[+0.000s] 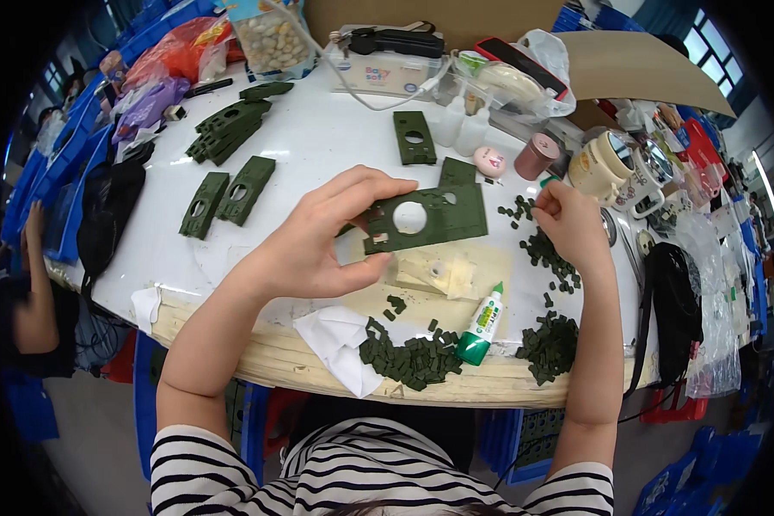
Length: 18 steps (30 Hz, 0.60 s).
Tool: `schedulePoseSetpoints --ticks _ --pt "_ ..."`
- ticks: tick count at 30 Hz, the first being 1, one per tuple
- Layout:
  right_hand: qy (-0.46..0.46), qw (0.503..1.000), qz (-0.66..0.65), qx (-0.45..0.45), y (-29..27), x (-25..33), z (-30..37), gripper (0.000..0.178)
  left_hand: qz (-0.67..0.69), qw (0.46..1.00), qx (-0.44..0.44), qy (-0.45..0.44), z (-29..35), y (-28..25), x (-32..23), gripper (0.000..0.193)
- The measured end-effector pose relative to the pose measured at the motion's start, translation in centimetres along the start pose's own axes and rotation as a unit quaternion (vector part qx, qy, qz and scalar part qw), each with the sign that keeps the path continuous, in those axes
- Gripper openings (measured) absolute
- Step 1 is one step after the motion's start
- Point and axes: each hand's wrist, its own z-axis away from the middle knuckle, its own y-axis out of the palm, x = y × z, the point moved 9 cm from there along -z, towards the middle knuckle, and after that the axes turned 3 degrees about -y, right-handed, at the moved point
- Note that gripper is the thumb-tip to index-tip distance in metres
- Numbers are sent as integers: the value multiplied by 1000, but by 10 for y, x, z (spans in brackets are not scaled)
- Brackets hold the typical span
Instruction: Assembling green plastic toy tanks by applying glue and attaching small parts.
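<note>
The left hand (340, 232) is gripping a dark green model-tank hull plate (460, 215) between thumb and fingers, holding it above the middle of the worktop (318, 129). The right hand (578, 228) is curling its fingertips together beside scattered small green pieces (549, 251); whether it is pinching anything, I cannot tell. A glue bottle (481, 328) is resting nearer the person.

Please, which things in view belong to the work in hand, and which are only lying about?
Likely in use:
- green plastic plate with round hole, in the left hand
- small dark green rectangular pieces, some beside the right hand
- white-and-green squeeze bottle

Likely just lying about:
- cream mug with handle
- dusty-pink cylindrical container
- purple plastic bag
</note>
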Motion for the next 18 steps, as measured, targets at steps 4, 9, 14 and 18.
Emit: schedulePoseSetpoints --ticks 4,9,14,18 --pt "24 998 44 27 1 -7 4 9 35 999 -4 40 1 8 -8 63" --pt "40 998 48 24 1 -3 4 11 23 998 -4 52 7 10 -15 66" --pt "15 1000 0 13 -7 1 2 9 5 997 -27 67 8 5 -16 67" --pt "-20 993 -108 -41 -19 19 5 9 -8 996 -40 73 7 4 -18 68"
